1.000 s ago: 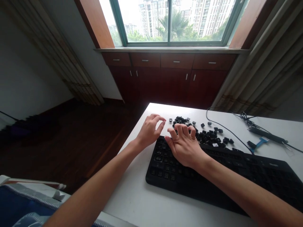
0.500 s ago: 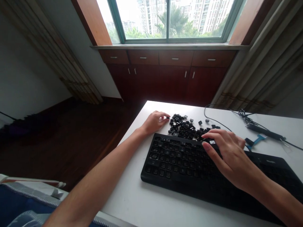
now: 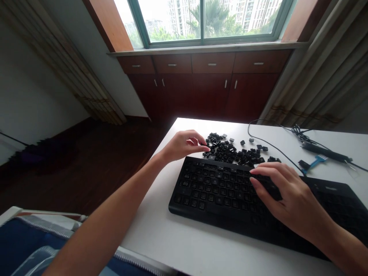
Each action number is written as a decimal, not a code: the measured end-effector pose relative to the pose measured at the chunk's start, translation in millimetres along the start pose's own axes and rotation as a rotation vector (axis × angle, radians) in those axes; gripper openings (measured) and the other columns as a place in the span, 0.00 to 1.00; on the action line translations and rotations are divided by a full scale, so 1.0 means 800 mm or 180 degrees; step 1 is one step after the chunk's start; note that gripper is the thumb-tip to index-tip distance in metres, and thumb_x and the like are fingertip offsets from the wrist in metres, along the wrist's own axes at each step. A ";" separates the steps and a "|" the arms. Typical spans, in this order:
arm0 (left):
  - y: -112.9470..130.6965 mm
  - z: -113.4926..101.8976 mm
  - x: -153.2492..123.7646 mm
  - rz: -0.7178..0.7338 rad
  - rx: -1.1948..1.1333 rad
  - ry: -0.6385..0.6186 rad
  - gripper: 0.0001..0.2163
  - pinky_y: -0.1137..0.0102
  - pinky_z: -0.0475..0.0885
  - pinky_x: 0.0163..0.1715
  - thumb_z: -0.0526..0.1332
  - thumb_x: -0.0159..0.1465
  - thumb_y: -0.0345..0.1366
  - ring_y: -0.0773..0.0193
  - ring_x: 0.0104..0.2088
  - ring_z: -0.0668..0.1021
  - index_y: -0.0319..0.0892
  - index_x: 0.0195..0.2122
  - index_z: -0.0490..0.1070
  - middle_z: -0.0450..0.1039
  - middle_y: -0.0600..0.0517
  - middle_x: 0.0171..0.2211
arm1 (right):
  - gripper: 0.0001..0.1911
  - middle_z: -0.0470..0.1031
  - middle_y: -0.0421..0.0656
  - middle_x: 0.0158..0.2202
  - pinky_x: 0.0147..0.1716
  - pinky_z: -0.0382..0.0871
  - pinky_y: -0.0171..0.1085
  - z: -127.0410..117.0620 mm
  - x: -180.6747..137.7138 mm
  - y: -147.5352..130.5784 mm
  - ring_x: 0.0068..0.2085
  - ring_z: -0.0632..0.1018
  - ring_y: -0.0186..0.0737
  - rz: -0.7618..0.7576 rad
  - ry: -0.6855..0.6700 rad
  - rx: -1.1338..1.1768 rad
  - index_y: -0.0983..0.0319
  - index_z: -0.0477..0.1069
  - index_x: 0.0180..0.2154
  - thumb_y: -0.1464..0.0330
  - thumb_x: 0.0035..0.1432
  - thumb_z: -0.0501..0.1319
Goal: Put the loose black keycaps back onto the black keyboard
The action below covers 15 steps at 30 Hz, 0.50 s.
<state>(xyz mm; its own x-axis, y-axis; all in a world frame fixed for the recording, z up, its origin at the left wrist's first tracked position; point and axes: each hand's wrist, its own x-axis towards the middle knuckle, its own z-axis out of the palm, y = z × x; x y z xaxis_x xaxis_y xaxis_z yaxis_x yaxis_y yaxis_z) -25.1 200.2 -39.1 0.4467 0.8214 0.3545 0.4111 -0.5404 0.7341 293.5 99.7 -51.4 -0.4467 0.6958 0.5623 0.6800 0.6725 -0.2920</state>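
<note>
A black keyboard lies on the white table. Behind it is a pile of loose black keycaps. My left hand is at the pile's left edge, its fingers curled and pinched together on a small black keycap. My right hand rests over the middle of the keyboard. Its fingers are bent and apart, the tips touching the upper key rows. I see nothing held in it.
A black cable loops across the table behind the keyboard. A blue tool and a black stick-shaped tool lie at the right. Blue fabric is at the lower left. Dark cabinets stand under the window.
My right hand moved from the keyboard's left end to its middle. My left hand reached to the pile's edge and pinched a keycap. The view tilted down a little.
</note>
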 end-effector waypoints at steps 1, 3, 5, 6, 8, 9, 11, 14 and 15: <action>0.006 0.002 -0.001 0.0055 -0.0148 -0.0134 0.14 0.67 0.80 0.34 0.71 0.59 0.46 0.64 0.33 0.79 0.40 0.38 0.79 0.77 0.46 0.38 | 0.13 0.74 0.47 0.47 0.50 0.69 0.47 0.001 -0.001 -0.003 0.49 0.75 0.47 -0.0012 -0.0006 0.0084 0.58 0.70 0.50 0.69 0.63 0.63; 0.018 0.009 -0.003 0.0237 -0.0309 -0.0369 0.14 0.69 0.79 0.33 0.73 0.57 0.43 0.66 0.31 0.78 0.40 0.39 0.78 0.76 0.47 0.38 | 0.14 0.74 0.46 0.47 0.50 0.71 0.45 0.003 -0.002 -0.012 0.49 0.76 0.45 0.0048 -0.0045 0.0299 0.57 0.70 0.50 0.70 0.63 0.63; 0.033 0.021 -0.006 0.0537 -0.0261 -0.0523 0.13 0.70 0.78 0.33 0.73 0.56 0.41 0.67 0.31 0.77 0.40 0.39 0.78 0.76 0.49 0.36 | 0.13 0.76 0.44 0.47 0.47 0.73 0.41 0.005 -0.003 -0.022 0.47 0.77 0.42 0.0369 -0.0162 0.0649 0.55 0.71 0.50 0.69 0.64 0.63; 0.040 0.028 -0.008 0.0728 -0.0194 -0.0552 0.12 0.70 0.77 0.34 0.73 0.57 0.40 0.67 0.32 0.77 0.40 0.38 0.78 0.76 0.49 0.36 | 0.13 0.77 0.43 0.46 0.45 0.74 0.39 0.006 -0.003 -0.028 0.45 0.78 0.40 0.0640 -0.0241 0.0914 0.54 0.71 0.51 0.68 0.64 0.63; 0.054 0.043 -0.012 0.1144 -0.0106 -0.0605 0.10 0.71 0.77 0.37 0.72 0.59 0.39 0.66 0.35 0.78 0.41 0.38 0.77 0.77 0.49 0.37 | 0.13 0.78 0.41 0.46 0.43 0.76 0.36 0.008 -0.003 -0.039 0.44 0.80 0.38 0.1251 -0.0396 0.1562 0.53 0.71 0.51 0.64 0.64 0.63; 0.060 0.051 -0.014 0.1353 -0.0024 -0.0606 0.09 0.71 0.76 0.38 0.71 0.60 0.39 0.65 0.36 0.78 0.41 0.37 0.77 0.77 0.49 0.36 | 0.14 0.79 0.41 0.46 0.43 0.77 0.35 0.010 -0.002 -0.044 0.44 0.80 0.38 0.1513 -0.0460 0.1892 0.52 0.71 0.51 0.63 0.64 0.63; 0.069 0.062 -0.018 0.1684 0.0122 -0.0571 0.07 0.71 0.76 0.39 0.69 0.62 0.38 0.65 0.37 0.78 0.41 0.36 0.76 0.78 0.49 0.36 | 0.13 0.80 0.41 0.46 0.43 0.78 0.32 0.012 0.001 -0.052 0.44 0.81 0.37 0.1860 -0.0540 0.2415 0.53 0.73 0.49 0.61 0.63 0.65; 0.076 0.072 -0.021 0.1957 0.0214 -0.0418 0.06 0.72 0.75 0.39 0.67 0.64 0.38 0.67 0.35 0.78 0.41 0.35 0.73 0.78 0.51 0.34 | 0.11 0.81 0.39 0.39 0.39 0.77 0.27 0.012 0.007 -0.058 0.39 0.81 0.34 0.2142 -0.0589 0.2810 0.54 0.76 0.44 0.60 0.60 0.68; 0.076 0.074 -0.021 0.2019 0.0219 -0.0354 0.07 0.72 0.75 0.39 0.67 0.64 0.38 0.67 0.35 0.78 0.41 0.35 0.73 0.79 0.51 0.34 | 0.10 0.81 0.39 0.38 0.38 0.77 0.26 0.011 0.008 -0.058 0.38 0.81 0.33 0.2213 -0.0604 0.2895 0.55 0.76 0.42 0.61 0.59 0.68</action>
<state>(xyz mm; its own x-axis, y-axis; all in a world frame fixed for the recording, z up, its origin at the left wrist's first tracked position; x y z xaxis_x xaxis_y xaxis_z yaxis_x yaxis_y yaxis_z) 39.3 142.7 -34.5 0.6978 0.3168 0.6425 0.0885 -0.9281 0.3616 253.5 75.1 -40.9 -0.2732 0.9611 -0.0401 0.1784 0.0096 -0.9839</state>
